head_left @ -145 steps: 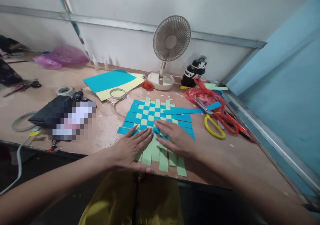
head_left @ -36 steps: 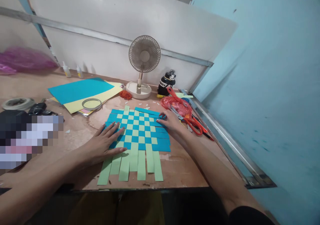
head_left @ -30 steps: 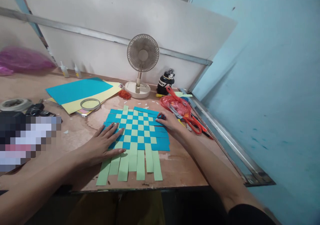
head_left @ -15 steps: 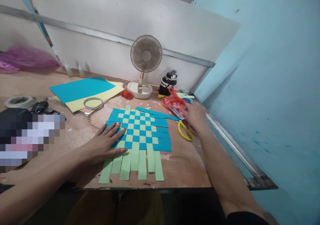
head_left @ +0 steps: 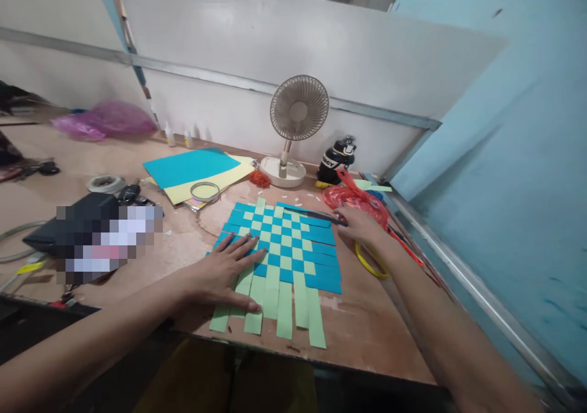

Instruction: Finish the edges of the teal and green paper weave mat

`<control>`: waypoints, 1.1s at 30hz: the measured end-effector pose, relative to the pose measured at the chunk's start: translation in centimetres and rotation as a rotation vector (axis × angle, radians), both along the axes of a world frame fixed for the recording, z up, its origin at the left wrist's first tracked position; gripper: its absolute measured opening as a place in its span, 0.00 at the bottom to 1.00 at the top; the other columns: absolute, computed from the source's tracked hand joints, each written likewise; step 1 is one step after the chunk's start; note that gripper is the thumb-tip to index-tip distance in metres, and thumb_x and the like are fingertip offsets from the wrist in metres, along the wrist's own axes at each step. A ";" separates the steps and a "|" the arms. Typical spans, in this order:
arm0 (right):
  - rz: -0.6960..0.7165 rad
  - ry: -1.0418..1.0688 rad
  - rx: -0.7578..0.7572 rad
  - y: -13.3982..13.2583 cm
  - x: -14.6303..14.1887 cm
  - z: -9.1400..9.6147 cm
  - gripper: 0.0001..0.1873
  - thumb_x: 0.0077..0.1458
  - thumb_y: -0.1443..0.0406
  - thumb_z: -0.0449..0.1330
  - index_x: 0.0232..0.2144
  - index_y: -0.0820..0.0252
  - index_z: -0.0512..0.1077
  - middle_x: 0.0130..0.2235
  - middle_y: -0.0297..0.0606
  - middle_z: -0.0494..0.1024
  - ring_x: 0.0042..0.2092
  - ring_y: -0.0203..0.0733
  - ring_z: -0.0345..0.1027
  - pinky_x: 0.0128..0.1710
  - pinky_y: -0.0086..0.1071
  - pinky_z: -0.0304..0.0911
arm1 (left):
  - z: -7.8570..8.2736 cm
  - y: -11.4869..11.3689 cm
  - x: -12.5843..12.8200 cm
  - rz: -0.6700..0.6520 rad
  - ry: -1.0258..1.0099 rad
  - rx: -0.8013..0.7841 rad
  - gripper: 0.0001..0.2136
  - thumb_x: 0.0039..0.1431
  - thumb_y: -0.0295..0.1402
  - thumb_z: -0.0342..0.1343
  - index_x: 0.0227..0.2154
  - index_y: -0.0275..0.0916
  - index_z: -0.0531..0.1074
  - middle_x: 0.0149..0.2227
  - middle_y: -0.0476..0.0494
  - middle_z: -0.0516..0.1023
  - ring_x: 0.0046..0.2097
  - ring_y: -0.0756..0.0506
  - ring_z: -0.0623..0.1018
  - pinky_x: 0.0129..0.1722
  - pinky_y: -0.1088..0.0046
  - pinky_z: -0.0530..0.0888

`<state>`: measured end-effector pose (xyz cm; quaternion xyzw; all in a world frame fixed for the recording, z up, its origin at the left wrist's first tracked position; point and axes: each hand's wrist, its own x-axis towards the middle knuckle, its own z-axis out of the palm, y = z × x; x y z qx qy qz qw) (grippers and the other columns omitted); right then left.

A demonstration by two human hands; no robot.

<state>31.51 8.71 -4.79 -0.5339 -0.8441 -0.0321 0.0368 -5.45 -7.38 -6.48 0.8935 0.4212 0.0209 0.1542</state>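
A woven paper mat (head_left: 284,248) of blue and light green strips lies near the front edge of the wooden table (head_left: 367,321). Loose green strip ends (head_left: 284,309) stick out toward me. My left hand (head_left: 224,272) lies flat and open on the mat's left lower part. My right hand (head_left: 360,226) is closed on yellow-handled scissors (head_left: 370,266) at the mat's upper right corner. Their dark blades (head_left: 321,216) point left over the top blue strip.
A small desk fan (head_left: 298,113) and a black bottle (head_left: 337,156) stand at the back. A red plastic bag (head_left: 355,197) lies beside my right hand. Blue and yellow paper sheets (head_left: 197,168), a tape ring (head_left: 205,191) and a black pouch (head_left: 68,226) lie to the left. A blue wall (head_left: 504,186) borders the table's right side.
My right hand left the mat's right edge, reached to the pile by the red bag and came back holding the yellow-handled scissors. My left hand stayed flat on the mat.
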 end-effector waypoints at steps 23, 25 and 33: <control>-0.337 0.103 0.470 6.3 -3.5 5.6 0.26 0.55 0.65 0.57 0.56 0.68 0.66 0.49 0.60 0.73 0.48 0.56 0.67 0.41 0.41 0.58 | -0.1 0.5 -0.3 0.005 -0.095 -0.036 0.45 0.52 0.67 0.40 0.68 0.47 0.43 0.70 0.37 0.37 0.69 0.32 0.40 0.65 0.47 0.40; -0.230 0.125 0.414 4.7 -4.0 4.0 0.26 0.55 0.63 0.57 0.55 0.68 0.66 0.49 0.57 0.72 0.50 0.56 0.66 0.44 0.40 0.60 | -0.1 0.5 -0.2 0.011 -0.091 -0.030 0.45 0.52 0.67 0.40 0.67 0.46 0.43 0.69 0.37 0.38 0.69 0.32 0.41 0.65 0.46 0.41; -0.215 0.278 -0.044 -0.8 -3.8 0.1 0.10 0.52 0.61 0.59 0.34 0.62 0.75 0.37 0.45 0.79 0.39 0.45 0.72 0.37 0.30 0.62 | -0.4 0.4 0.1 0.005 -0.019 0.036 0.43 0.55 0.65 0.40 0.67 0.45 0.44 0.69 0.36 0.40 0.69 0.32 0.43 0.65 0.48 0.42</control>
